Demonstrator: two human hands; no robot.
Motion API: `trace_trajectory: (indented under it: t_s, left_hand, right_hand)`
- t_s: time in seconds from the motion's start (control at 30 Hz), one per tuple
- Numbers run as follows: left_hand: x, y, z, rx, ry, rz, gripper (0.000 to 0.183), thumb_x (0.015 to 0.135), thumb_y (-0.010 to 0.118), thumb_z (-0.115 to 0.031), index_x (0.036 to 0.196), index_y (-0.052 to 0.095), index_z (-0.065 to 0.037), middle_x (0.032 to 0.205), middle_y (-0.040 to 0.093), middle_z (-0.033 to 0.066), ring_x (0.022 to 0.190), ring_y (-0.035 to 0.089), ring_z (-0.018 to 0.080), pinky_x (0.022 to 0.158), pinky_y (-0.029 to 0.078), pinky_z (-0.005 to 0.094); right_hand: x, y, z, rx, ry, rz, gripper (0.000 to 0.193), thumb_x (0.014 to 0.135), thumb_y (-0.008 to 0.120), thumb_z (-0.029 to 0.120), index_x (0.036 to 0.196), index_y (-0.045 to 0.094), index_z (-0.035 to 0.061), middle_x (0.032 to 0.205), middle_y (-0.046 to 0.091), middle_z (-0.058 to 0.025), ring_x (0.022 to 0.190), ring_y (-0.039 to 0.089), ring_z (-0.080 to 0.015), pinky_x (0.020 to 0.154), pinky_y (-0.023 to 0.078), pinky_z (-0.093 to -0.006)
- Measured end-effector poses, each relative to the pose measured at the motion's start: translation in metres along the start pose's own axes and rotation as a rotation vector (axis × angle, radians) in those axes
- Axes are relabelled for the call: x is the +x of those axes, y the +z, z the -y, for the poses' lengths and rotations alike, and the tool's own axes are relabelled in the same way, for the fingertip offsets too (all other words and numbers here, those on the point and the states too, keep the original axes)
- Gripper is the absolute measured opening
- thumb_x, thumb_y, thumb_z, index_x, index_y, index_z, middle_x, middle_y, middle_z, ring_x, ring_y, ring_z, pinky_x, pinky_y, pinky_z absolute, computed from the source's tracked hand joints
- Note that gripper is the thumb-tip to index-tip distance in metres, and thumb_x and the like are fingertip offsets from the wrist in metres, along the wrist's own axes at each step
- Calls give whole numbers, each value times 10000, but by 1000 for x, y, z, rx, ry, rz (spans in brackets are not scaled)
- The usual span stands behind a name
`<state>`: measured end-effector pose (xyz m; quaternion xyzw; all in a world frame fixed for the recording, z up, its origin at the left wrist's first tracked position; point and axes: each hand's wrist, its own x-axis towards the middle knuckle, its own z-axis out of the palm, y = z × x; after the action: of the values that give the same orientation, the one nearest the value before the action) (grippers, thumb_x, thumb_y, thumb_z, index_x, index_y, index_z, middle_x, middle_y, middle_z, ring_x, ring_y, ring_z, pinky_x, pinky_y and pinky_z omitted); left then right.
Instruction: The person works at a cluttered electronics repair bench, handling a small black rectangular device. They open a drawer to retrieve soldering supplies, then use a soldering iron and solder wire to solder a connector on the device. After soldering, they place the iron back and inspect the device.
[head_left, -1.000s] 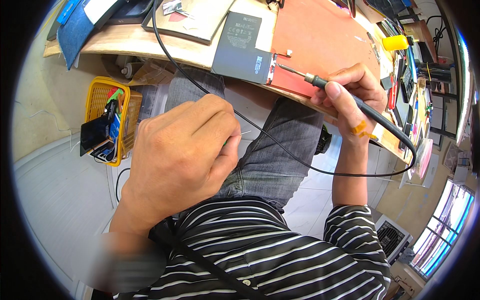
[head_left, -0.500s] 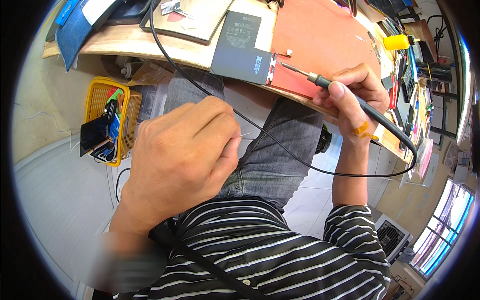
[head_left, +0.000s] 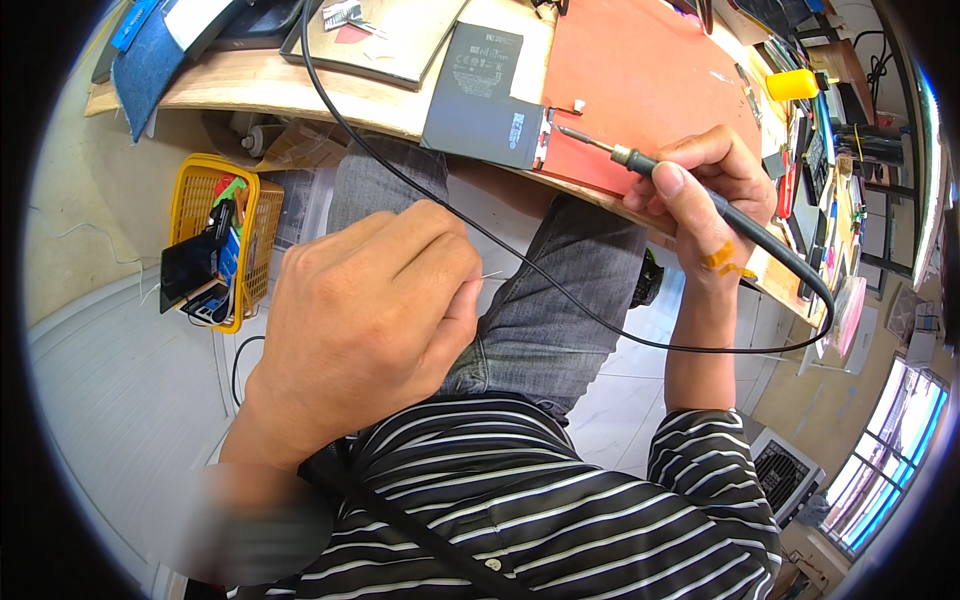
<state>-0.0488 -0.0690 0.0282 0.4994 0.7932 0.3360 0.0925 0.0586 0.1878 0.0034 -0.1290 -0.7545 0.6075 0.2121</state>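
My right hand (head_left: 705, 195) is closed around a soldering iron (head_left: 640, 163) with a black grip. The iron's metal tip hangs just to the right of a dark L-shaped flat battery (head_left: 480, 105) at the table's near edge. Whether the tip touches anything is hard to tell. Along the battery's right end runs a small connector strip (head_left: 544, 138). A tiny metal-and-dark part (head_left: 577, 106) is close by on the reddish mat (head_left: 650, 70). Over my lap, my left hand (head_left: 365, 300) is closed on a thin silvery wire (head_left: 492, 274); only its end sticks out past the fingers.
The iron's black cable (head_left: 540, 270) loops in front of me and crosses above my left hand. A yellow basket (head_left: 258, 240) of odds and ends stands on the floor at left. A flat board (head_left: 400, 35) lies at the upper left, with a yellow-handled thing (head_left: 793, 85) farther right.
My right hand and the soldering iron have shifted very slightly to the left. My left hand stays in nearly the same place, still closed on the wire.
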Motion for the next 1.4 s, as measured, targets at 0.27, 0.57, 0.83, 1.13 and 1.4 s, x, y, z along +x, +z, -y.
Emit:
trace_trajectory:
  t_s: [0.27, 0.57, 0.83, 1.13, 1.4]
  left_hand:
    - [-4, 0, 1, -4, 5, 0, 173, 737, 777, 35, 843, 651, -19, 919, 710, 109, 756, 709, 281, 648, 555, 355]
    - [-2, 1, -1, 13, 36, 11, 163, 731, 771, 24, 834, 655, -26, 986, 723, 113, 779, 720, 280, 627, 547, 344]
    - [13, -1, 5, 51, 50, 0, 178, 692, 776, -4, 816, 658, -53, 1257, 733, 154, 732, 713, 238, 584, 522, 333]
    - [35, 3, 16, 79, 115, 47, 145, 707, 764, -17, 794, 649, -31, 1256, 733, 159, 601, 606, 193, 553, 486, 318]
    - [38, 2, 17, 129, 143, 67, 129, 707, 754, -10, 785, 651, -12, 1252, 733, 168, 579, 566, 169, 526, 445, 304]
  right_hand:
    - [-1, -1, -1, 19, 9, -22, 135, 924, 734, 86, 918, 638, -8, 817, 740, -152, 649, 726, -167, 607, 592, -250]
    - [-1, 2, 2, 20, 18, -11, 137, 926, 723, 74, 911, 621, -16, 817, 727, -160, 655, 716, -174, 607, 589, -267]
    - [-7, -2, 4, 239, 104, -104, 150, 907, 763, -10, 917, 614, -14, 848, 725, -148, 723, 728, -177, 700, 625, -297]
    - [-9, -3, 2, 125, 22, -27, 182, 877, 780, -18, 916, 602, -26, 811, 714, -169, 707, 724, -193, 653, 594, -309]
    - [-6, -5, 0, 46, -17, 10, 180, 860, 787, -12, 903, 613, -33, 775, 711, -166, 680, 715, -186, 611, 579, -291]
